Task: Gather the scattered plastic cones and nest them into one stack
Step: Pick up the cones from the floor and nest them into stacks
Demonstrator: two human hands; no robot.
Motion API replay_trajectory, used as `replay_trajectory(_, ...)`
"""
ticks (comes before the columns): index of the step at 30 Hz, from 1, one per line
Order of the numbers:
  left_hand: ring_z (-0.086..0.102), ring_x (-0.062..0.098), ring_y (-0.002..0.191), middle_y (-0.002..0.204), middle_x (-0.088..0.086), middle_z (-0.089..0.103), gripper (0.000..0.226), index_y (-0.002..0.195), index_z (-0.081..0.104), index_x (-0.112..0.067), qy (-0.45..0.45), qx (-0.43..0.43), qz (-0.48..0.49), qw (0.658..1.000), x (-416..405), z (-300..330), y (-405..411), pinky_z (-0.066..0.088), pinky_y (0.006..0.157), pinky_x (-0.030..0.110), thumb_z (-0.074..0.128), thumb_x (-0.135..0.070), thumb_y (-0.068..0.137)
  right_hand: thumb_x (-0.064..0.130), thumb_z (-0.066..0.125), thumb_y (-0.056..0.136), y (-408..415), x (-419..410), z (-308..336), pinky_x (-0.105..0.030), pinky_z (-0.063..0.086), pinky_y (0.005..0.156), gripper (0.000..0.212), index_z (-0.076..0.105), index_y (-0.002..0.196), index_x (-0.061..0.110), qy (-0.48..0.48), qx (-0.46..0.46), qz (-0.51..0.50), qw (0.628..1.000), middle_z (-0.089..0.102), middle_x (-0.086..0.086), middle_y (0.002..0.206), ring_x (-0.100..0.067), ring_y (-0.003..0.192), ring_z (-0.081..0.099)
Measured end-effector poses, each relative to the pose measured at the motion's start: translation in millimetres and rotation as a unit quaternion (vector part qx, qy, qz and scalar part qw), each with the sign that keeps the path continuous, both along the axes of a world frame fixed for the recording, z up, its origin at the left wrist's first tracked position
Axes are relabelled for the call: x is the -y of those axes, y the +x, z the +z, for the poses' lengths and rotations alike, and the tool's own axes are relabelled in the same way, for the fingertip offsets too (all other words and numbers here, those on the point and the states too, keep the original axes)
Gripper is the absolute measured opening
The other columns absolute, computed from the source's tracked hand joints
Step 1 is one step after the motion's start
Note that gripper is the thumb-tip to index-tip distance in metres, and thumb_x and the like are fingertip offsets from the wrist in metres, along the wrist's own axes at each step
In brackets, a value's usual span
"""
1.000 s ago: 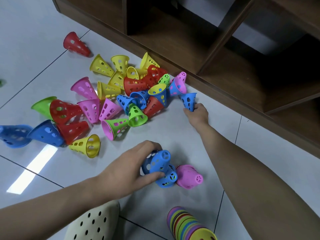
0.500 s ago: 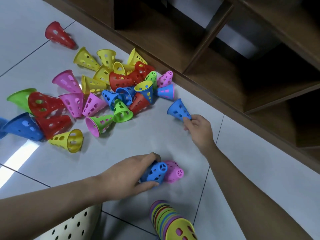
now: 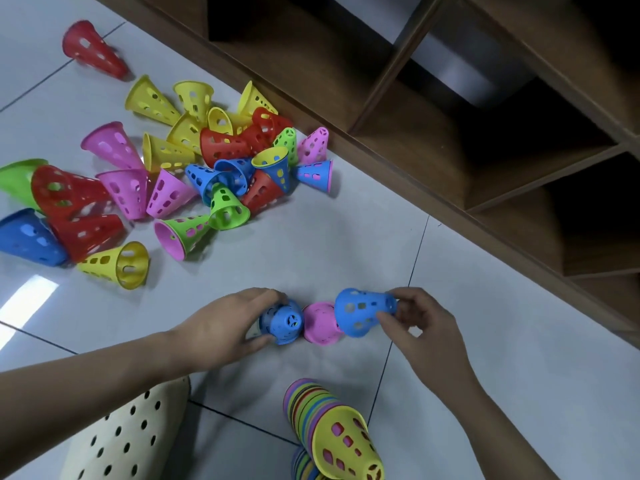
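My left hand [image 3: 225, 327] grips a small nest of blue cones [image 3: 282, 322] lying on the floor tiles. A pink cone [image 3: 320, 323] lies right beside it. My right hand [image 3: 415, 320] pinches a single blue cone [image 3: 362, 311] by its narrow end, its wide mouth against the pink cone. Several loose cones in red, yellow, pink, green and blue are scattered in a pile [image 3: 221, 161] at the upper left. A tall nested stack with a yellow cone on top [image 3: 343, 441] lies at the bottom centre.
A dark wooden shelf unit [image 3: 450, 140] runs diagonally along the right. A lone red cone [image 3: 93, 50] lies far left. A cream perforated shoe [image 3: 128, 434] sits at the bottom left. Bare floor tile [image 3: 346, 244] lies between the pile and my hands.
My right hand has carried the blue cone from near the shelf edge down to the pink cone beside my left hand. My left hand stayed on the blue nest.
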State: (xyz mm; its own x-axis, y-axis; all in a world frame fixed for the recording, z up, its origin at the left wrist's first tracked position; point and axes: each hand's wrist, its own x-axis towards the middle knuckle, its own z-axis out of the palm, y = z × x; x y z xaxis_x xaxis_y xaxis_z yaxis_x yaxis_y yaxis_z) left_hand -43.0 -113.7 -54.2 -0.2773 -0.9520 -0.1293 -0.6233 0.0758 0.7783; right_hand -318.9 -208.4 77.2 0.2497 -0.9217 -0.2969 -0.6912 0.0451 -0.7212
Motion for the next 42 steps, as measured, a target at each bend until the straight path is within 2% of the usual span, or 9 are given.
replay_trajectory(6, 0.057, 0.022, 0.117, 0.121, -0.002, 0.061, 0.046, 0.122, 0.058, -0.022, -0.083, 0.126, 0.053, 0.987, 0.3, -7.5, 30.1, 0.036, 0.105, 0.039, 0.059, -0.036, 0.078, 0.016, 0.077, 0.085, 8.0, -3.6, -21.7, -0.015, 0.044, 0.063, 0.018, 0.067, 0.092, 0.030, 0.021, -0.059, 0.089, 0.994, 0.060, 0.010, 0.073, -0.011, 0.068, 0.057)
replay_trajectory(9, 0.054, 0.031, 0.112, 0.117, 0.002, 0.061, 0.042, 0.113, 0.061, -0.019, -0.117, 0.214, 0.199, 0.949, 7.5, 1.8, 51.8, 0.032, 0.096, 0.045, 0.051, -0.037, 0.077, 0.016, 0.075, 0.086, 18.5, 7.5, -29.8, -0.015, 0.044, 0.062, 0.014, 0.068, 0.086, 0.028, 0.026, -0.055, 0.085, 0.995, 0.059, 0.008, 0.068, -0.009, 0.062, 0.053)
replay_trajectory(13, 0.045, 0.035, 0.111, 0.123, 0.011, 0.054, 0.053, 0.121, 0.056, -0.014, -0.044, 0.241, 0.349, 0.904, 12.6, 3.6, 82.7, 0.033, 0.093, 0.050, 0.059, -0.043, 0.078, 0.017, 0.072, 0.088, 42.1, 39.3, -41.8, -0.009, 0.043, 0.061, 0.005, 0.072, 0.087, 0.022, 0.030, -0.061, 0.053, 0.996, 0.068, 0.003, 0.074, -0.013, 0.067, 0.061)
replay_trajectory(22, 0.053, 0.033, 0.103, 0.104, 0.008, 0.065, 0.060, 0.109, 0.054, -0.018, 0.086, 0.329, 0.284, 0.897, 29.0, -8.1, 105.6, 0.036, 0.089, 0.047, 0.059, -0.068, 0.076, 0.010, 0.069, 0.090, 95.4, 112.1, -91.0, -0.021, 0.048, 0.081, 0.008, 0.070, 0.097, 0.013, -0.083, -0.012, 0.127, 0.988, 0.063, -0.002, 0.103, -0.014, 0.092, 0.062)
replay_trajectory(27, 0.054, 0.031, 0.088, 0.087, 0.002, 0.060, 0.070, 0.093, 0.046, -0.020, 0.110, 0.345, 0.278, 0.890, 44.9, -8.0, 110.3, 0.037, 0.087, 0.046, 0.035, -0.087, 0.077, 0.021, 0.062, 0.092, 131.6, 163.7, -99.9, -0.034, 0.037, 0.109, 0.039, 0.058, 0.130, 0.014, -0.222, -0.126, 0.277, 0.926, 0.051, -0.002, 0.139, -0.020, 0.133, 0.043)
replay_trajectory(32, 0.060, 0.026, 0.085, 0.084, -0.002, 0.065, 0.075, 0.100, 0.045, -0.023, 0.093, 0.419, 0.199, 0.881, 55.1, -4.7, 113.3, 0.037, 0.088, 0.042, 0.015, -0.088, 0.077, 0.033, 0.062, 0.094, 171.1, 208.0, -112.4, -0.041, 0.021, 0.120, 0.072, 0.028, 0.155, 0.014, -0.193, -0.265, 0.288, 0.900, 0.026, -0.003, 0.163, -0.022, 0.153, 0.014)
replay_trajectory(34, 0.061, 0.023, 0.087, 0.090, -0.005, 0.067, 0.073, 0.098, 0.049, -0.026, 0.103, 0.445, 0.164, 0.874, 55.9, 0.4, 113.4, 0.036, 0.086, 0.039, 0.011, -0.083, 0.072, 0.035, 0.064, 0.092, 176.1, 217.5, -120.5, -0.041, 0.020, 0.120, 0.078, 0.024, 0.156, 0.014, -0.189, -0.319, 0.291, 0.882, 0.023, -0.002, 0.164, -0.022, 0.154, 0.011)
replay_trajectory(38, 0.055, 0.018, 0.089, 0.089, -0.011, 0.064, 0.040, 0.094, 0.054, -0.031, 0.109, 0.418, 0.163, 0.887, 50.9, 6.9, 107.8, 0.032, 0.088, 0.038, 0.047, -0.063, 0.071, 0.032, 0.066, 0.086, 172.9, 221.7, -131.2, -0.041, 0.033, 0.104, 0.062, 0.044, 0.142, 0.015, -0.263, -0.413, 0.265, 0.830, 0.048, -0.006, 0.142, -0.027, 0.134, 0.039)
replay_trajectory(42, 0.056, 0.019, 0.095, 0.092, -0.012, 0.063, 0.047, 0.099, 0.056, -0.035, 0.102, 0.358, 0.187, 0.909, 48.5, 9.4, 97.8, 0.032, 0.092, 0.041, 0.049, -0.064, 0.063, 0.045, 0.065, 0.084, 159.7, 217.6, -133.1, -0.041, 0.034, 0.098, 0.049, 0.055, 0.123, 0.018, -0.204, -0.477, 0.247, 0.818, 0.059, -0.007, 0.123, -0.029, 0.118, 0.052)
